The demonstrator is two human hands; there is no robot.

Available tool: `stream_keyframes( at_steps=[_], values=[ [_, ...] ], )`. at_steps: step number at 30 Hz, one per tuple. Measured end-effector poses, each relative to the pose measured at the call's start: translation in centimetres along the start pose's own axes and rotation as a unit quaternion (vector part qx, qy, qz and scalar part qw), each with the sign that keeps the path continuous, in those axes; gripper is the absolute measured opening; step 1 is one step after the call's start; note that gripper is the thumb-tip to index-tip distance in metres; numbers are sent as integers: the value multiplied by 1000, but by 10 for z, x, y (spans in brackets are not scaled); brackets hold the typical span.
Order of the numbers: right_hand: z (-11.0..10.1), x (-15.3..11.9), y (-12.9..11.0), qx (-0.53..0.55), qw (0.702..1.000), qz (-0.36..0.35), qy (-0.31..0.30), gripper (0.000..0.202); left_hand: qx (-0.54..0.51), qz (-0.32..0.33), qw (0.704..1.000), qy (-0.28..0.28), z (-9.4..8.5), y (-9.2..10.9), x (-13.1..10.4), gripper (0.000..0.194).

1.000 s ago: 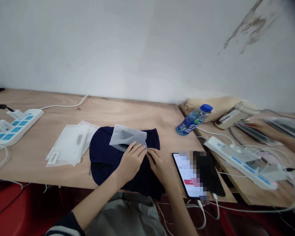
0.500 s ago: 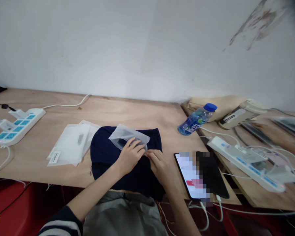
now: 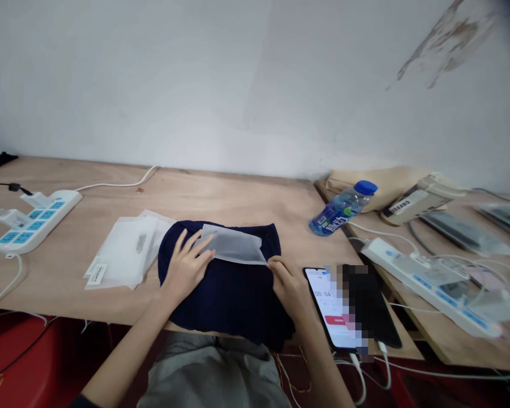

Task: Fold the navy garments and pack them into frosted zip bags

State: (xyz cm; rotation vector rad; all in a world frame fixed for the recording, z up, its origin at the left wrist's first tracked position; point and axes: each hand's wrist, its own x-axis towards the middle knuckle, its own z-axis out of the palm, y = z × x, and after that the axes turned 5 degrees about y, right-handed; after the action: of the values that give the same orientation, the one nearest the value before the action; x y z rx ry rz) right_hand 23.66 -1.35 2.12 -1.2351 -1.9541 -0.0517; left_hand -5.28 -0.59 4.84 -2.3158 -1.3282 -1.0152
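A frosted translucent bag (image 3: 238,245) lies flat on a dark navy cloth (image 3: 225,294) at the table's front edge. My left hand (image 3: 187,266) rests on the cloth with its fingers spread, the fingertips touching the bag's left end. At the bag's lower right corner, my right hand (image 3: 287,280) pinches the edge between thumb and fingers. Left of the cloth lies a small stack of similar frosted bags (image 3: 123,249), one with a white label.
A white power strip (image 3: 38,221) is at the left. On the right are a phone (image 3: 331,306) beside a black device, a blue-capped bottle (image 3: 338,212), a coffee cup (image 3: 416,201), and another power strip (image 3: 433,289) with cables.
My left hand has moved left and its fingers have spread. The bag, earlier gaping at its near side, now lies flatter, and my right hand has shifted slightly right at its corner.
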Motion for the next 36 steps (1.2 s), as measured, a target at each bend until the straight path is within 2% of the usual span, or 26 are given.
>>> stream_keyframes(
  at_steps=[3,5,6,9,11,13,15,18,21,24,28,31,34,36],
  values=[
    [-1,1,4,23,999,38,9,17,20,-42,999,-9,-10,-17,-14,11],
    [-5,3,2,52,997,53,-23,13,4,-53,997,-52,-18,-23,-23,13],
    [-7,4,0,68,995,60,-47,14,-13,-53,995,-86,-23,-23,-26,18],
    [-16,10,-15,94,988,79,-93,35,-69,-58,982,-169,-35,-17,-28,54],
    [-17,16,-27,89,987,91,-100,41,-97,-74,978,-169,-38,-8,-22,62],
    [-9,25,-39,83,988,81,-101,40,-114,-88,979,-145,-30,2,-10,54],
    [7,36,-46,76,990,49,-107,40,-118,-88,980,-137,-12,10,4,47],
    [36,48,-47,20,992,17,-124,44,-92,-62,979,-168,23,16,19,47],
    [55,49,-42,-61,985,13,-161,48,-47,-48,980,-185,47,17,21,50],
    [59,40,-37,-98,977,6,-190,51,-20,-49,980,-190,55,17,12,52],
    [61,34,-35,-97,974,6,-206,53,-10,-61,980,-191,55,18,4,54],
    [62,35,-38,-108,981,33,-159,52,-9,-67,981,-184,57,20,3,57],
    [59,38,-40,-158,978,128,-54,50,-13,-67,983,-171,58,21,2,63],
    [55,40,-37,-169,964,202,-17,47,-20,-67,984,-163,57,21,1,66]
  ],
)
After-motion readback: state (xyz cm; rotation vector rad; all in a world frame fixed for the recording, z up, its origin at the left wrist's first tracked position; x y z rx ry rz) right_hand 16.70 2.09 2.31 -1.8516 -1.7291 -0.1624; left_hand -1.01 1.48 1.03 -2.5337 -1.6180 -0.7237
